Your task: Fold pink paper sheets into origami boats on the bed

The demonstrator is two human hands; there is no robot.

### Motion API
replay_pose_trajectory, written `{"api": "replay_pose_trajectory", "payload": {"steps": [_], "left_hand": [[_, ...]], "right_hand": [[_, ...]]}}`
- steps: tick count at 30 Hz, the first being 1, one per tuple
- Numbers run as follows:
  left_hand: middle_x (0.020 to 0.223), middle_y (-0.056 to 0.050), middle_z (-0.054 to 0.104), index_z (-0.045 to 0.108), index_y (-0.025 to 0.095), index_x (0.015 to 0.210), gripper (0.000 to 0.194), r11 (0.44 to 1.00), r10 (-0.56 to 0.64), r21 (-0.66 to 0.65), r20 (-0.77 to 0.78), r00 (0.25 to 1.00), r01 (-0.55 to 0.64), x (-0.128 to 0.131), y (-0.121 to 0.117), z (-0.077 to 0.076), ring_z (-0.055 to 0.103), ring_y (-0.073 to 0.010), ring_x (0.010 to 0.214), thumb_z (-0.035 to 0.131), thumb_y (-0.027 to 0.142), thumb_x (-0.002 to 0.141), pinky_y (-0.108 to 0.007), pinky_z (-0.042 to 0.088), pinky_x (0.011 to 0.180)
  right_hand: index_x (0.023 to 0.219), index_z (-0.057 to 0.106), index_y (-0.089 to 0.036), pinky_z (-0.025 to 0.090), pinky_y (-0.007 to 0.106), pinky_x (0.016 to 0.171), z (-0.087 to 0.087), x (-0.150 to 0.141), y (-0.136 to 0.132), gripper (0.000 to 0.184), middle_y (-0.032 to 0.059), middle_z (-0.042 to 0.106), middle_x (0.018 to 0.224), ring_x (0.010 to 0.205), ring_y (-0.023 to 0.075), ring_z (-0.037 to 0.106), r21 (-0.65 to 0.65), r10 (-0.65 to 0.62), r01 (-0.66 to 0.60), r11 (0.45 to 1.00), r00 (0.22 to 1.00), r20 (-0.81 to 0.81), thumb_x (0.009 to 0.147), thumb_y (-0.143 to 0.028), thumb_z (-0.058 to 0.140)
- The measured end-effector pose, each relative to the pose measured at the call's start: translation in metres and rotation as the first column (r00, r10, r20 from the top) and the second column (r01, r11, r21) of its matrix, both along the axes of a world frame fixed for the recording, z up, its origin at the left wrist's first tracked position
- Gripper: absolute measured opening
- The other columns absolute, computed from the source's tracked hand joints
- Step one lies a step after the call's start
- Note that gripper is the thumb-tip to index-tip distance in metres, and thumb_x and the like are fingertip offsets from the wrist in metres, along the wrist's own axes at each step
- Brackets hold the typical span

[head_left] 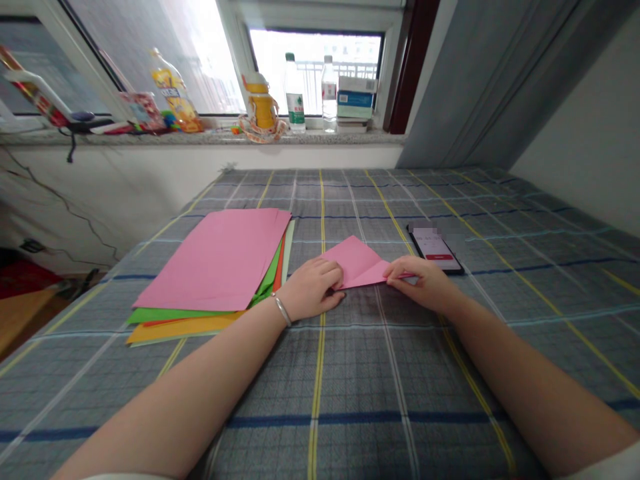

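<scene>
1. At twelve o'clock from the hands, a folded pink paper (356, 263) lies flat on a checked bedsheet (350, 380).
2. Left hand (311, 289), fingers bunched narrowly, holds down the paper's left end; a bangle (281, 309) circles that wrist.
3. Right hand (417, 283) pinches the paper's right corner between thumb and fingers.
4. At ten o'clock, just left of the left hand, lies a paper stack (213, 257): pink on top, with green, orange and yellow sheets beneath.
5. At one o'clock, just beyond the right hand, lies a phone (436, 250).
6. Farther off at twelve o'clock, bottles (295, 93) stand on a windowsill (200, 138).
</scene>
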State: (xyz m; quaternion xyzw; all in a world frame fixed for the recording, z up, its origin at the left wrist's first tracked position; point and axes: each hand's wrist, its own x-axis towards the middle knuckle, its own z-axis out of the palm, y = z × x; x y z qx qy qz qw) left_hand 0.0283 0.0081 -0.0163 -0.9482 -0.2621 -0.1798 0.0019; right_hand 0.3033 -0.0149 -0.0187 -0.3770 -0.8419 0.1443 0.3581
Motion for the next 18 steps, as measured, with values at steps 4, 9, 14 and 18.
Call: {"api": "replay_pose_trajectory", "payload": {"steps": [4, 9, 14, 18], "left_hand": [[0.115, -0.009, 0.065, 0.055, 0.017, 0.118, 0.039, 0.999, 0.042, 0.034, 0.042, 0.998, -0.043, 0.011, -0.006, -0.007, 0.059, -0.0231, 0.105, 0.060, 0.041, 0.087, -0.037, 0.045, 0.092], [0.130, -0.006, 0.061, 0.060, 0.019, 0.120, 0.029, 0.984, 0.124, 0.134, -0.038, 0.992, -0.118, 0.016, -0.005, -0.019, 0.061, -0.0215, 0.107, 0.049, 0.028, 0.095, -0.039, 0.047, 0.093], [0.129, -0.008, 0.061, 0.060, 0.019, 0.123, 0.032, 0.979, 0.138, 0.161, -0.063, 0.988, -0.126, 0.011, -0.002, -0.022, 0.062, -0.0204, 0.108, 0.053, 0.023, 0.092, -0.037, 0.050, 0.092], [0.126, -0.009, 0.063, 0.061, 0.018, 0.122, 0.031, 0.977, 0.145, 0.166, -0.080, 0.986, -0.130, 0.010, 0.000, -0.024, 0.062, -0.0204, 0.109, 0.050, 0.023, 0.094, -0.038, 0.050, 0.093]], "right_hand": [[0.078, 0.064, -0.023, 0.051, 0.034, 0.078, 0.001, -0.011, -0.005, 0.007, 0.0023, 0.071, 0.083, 0.081, 0.0173, 0.065, 0.017, 0.052, -0.053, 0.998, 0.998, 0.032, 0.084, -0.021, 0.061], [0.082, 0.066, -0.024, 0.050, 0.034, 0.080, 0.005, -0.021, -0.011, 0.008, 0.0015, 0.072, 0.085, 0.084, 0.0170, 0.065, 0.089, 0.058, -0.063, 0.994, 0.997, 0.049, 0.087, -0.020, 0.059], [0.081, 0.066, -0.024, 0.050, 0.035, 0.078, 0.007, -0.014, -0.008, 0.007, 0.0017, 0.072, 0.083, 0.082, 0.0174, 0.065, 0.120, 0.058, -0.063, 0.991, 0.997, 0.040, 0.085, -0.023, 0.061], [0.081, 0.065, -0.024, 0.050, 0.035, 0.079, 0.011, -0.009, -0.007, 0.007, 0.0022, 0.072, 0.084, 0.082, 0.0176, 0.065, 0.124, 0.080, -0.085, 0.989, 0.996, 0.043, 0.085, -0.023, 0.060]]}}
